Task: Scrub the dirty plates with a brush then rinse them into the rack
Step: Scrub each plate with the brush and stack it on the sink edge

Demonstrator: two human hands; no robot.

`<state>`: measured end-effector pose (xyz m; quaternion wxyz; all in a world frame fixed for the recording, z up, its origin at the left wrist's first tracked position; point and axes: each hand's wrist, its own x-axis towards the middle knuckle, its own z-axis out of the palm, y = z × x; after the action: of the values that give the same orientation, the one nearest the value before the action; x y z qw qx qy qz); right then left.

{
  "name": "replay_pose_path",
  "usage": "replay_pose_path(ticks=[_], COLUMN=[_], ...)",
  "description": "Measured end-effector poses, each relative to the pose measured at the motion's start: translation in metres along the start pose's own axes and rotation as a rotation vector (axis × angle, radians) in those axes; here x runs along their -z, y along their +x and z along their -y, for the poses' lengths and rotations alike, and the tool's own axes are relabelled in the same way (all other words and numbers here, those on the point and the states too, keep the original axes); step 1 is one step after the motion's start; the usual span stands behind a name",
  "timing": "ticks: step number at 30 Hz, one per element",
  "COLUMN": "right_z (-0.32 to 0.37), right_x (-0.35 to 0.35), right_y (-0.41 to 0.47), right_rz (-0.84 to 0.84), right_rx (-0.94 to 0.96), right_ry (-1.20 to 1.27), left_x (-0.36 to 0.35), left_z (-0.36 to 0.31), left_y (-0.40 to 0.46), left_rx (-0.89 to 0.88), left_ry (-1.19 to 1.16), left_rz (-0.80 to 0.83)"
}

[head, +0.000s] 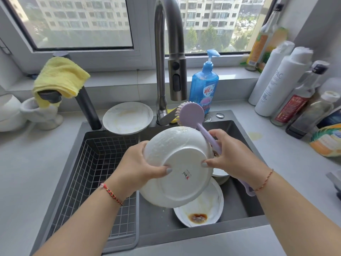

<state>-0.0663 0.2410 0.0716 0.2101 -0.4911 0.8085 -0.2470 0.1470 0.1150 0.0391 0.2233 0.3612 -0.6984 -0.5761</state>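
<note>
A white plate (175, 159) is tilted over the sink with its underside toward me and suds along its upper rim. My left hand (136, 165) grips its left edge, thumb on the base ring. My right hand (232, 156) holds the lilac brush (191, 113) by its handle, with the thumb touching the plate's right side. The brush head points up behind the plate. Below lies a dirty plate (203, 211) with a brown sauce stain. Another soiled plate (127, 117) leans at the sink's back edge. The wire rack (92, 169) fills the left basin.
A tall faucet (168, 52) arches over the dark sink (245, 207). Behind it stands a blue soap bottle (203, 85). A yellow cloth (59, 76) hangs on a second tap at the left. Several bottles (287, 93) crowd the right counter. White cups (36, 113) stand at the left.
</note>
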Motion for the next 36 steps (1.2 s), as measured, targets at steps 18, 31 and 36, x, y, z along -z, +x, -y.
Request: replay_pose_path(ticks=[18, 31, 36], right_z=[0.036, 0.011, 0.009], right_x=[-0.014, -0.025, -0.038], right_y=[-0.045, -0.042, -0.047], right_rz=[0.042, 0.102, 0.112], right_rx=[-0.303, -0.528, -0.571], right_ry=[1.015, 0.973, 1.04], left_x=[-0.01, 0.006, 0.011], left_z=[0.019, 0.025, 0.022], left_y=[-0.007, -0.013, -0.008], left_rx=[-0.063, -0.074, -0.092], left_ry=[0.001, -0.146, -0.19], left_rz=[-0.236, -0.301, -0.296])
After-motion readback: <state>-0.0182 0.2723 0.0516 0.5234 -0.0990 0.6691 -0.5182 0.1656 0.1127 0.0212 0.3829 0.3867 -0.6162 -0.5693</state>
